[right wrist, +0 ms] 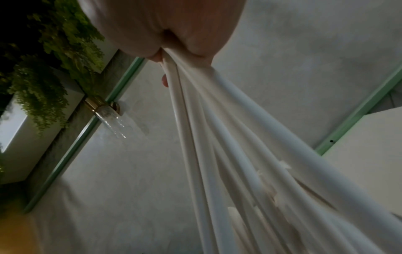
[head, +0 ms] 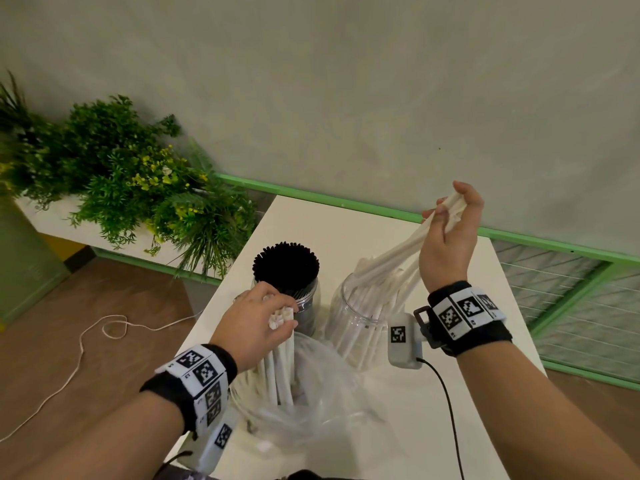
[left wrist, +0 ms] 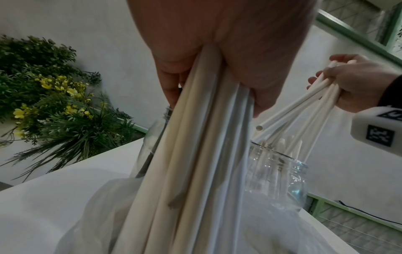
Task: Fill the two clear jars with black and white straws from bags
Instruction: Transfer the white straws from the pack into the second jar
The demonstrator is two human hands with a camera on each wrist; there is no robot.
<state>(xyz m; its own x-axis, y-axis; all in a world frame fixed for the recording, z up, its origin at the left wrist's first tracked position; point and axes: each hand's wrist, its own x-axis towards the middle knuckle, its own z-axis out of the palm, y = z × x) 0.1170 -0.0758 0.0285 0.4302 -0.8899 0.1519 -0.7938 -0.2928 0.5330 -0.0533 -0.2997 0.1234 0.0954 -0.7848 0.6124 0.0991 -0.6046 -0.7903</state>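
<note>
My head view is evenly lit and soft, with no hard shadows on the white table [head: 349,233]; its green wall trim [head: 346,199] bows with the wide lens. Both wrist views are dimmer and grainier. In the left one my palm fills the top in shade, and the near white straws [left wrist: 202,154] smear out of focus. The right wrist view is darkest, its corners falling to black near the foliage [right wrist: 50,51], with straws [right wrist: 239,154] blurred and streaked

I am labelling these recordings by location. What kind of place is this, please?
Probably an indoor café or shop corner: a white table against a plain wall, decorative green plants on a ledge, and jars of drinking straws.
</note>
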